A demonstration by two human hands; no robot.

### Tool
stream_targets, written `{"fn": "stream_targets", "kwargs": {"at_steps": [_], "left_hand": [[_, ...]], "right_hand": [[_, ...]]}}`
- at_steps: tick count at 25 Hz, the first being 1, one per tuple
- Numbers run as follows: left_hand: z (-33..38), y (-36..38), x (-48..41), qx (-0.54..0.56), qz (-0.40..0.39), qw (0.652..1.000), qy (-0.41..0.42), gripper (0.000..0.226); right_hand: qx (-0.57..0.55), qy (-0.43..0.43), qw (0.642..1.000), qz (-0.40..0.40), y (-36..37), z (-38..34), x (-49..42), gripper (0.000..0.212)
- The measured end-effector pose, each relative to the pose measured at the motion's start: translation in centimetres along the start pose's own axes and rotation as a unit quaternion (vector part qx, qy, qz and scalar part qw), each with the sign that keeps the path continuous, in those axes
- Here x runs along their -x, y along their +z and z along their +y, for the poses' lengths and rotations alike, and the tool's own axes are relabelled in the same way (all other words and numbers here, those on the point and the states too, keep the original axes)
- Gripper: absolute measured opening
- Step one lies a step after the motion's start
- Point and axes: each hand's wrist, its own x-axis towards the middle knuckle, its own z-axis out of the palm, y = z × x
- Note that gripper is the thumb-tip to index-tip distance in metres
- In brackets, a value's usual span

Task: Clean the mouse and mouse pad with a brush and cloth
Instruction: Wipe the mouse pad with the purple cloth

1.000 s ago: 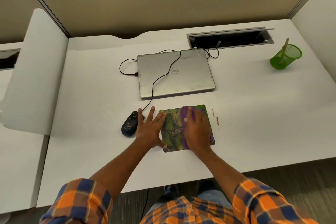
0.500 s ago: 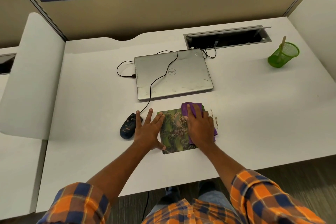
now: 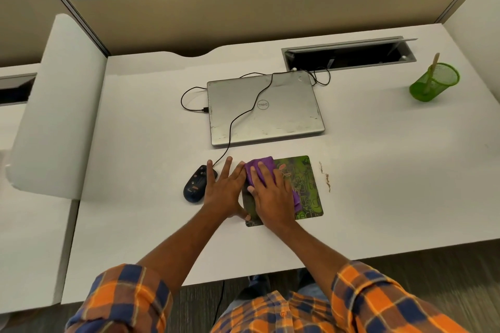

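The mouse pad lies flat on the white desk, at 6 o'clock from the closed silver Dell laptop. The purple cloth covers the pad's far-left portion. The right hand lies flat on the cloth, fingers straight and pressing down, grasping nothing. The left hand is released and spread flat at the pad's 9 o'clock edge, thumb on the near-left corner. The dark blue mouse sits at 9 o'clock from the left hand, its right side under the little finger. The mouse cable runs across the laptop lid. Brown crumbs lie just beside the pad at 3 o'clock. A green mesh cup holding a wooden handle stands well apart at 2 o'clock.
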Motion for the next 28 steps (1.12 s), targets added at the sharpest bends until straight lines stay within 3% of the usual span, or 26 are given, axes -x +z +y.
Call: {"fn": "stream_targets", "kwargs": {"at_steps": [7, 14, 18, 22, 25, 28], "left_hand": [[-0.9, -1.5, -0.5, -0.039, -0.067, 0.997, 0.018, 0.148], [-0.3, -3.2, -0.8, -0.069, -0.077, 0.995, 0.013, 0.109], [-0.2, -3.1, -0.5, -0.075, -0.065, 0.995, 0.011, 0.103], [0.1, -2.7, -0.3, -0.076, -0.056, 0.995, 0.008, 0.112], [0.9, -2.4, 0.2, -0.099, -0.051, 0.994, -0.005, 0.134], [1.8, -2.4, 0.4, -0.112, -0.044, 0.992, -0.025, 0.142]], "right_hand": [[0.008, -0.088, 0.996, -0.003, 0.8, 1.6, 1.4, 0.062], [0.013, -0.219, 0.975, 0.027, 2.1, 3.5, 5.0, 0.058], [0.002, -0.257, 0.966, 0.017, 3.2, 4.7, 7.9, 0.052], [-0.034, -0.248, 0.968, 0.033, 3.3, 5.1, 8.7, 0.04], [-0.068, -0.196, 0.975, 0.078, 3.1, 4.8, 8.4, 0.033], [-0.04, -0.149, 0.981, 0.118, 2.9, 5.9, 8.7, 0.035]]}}
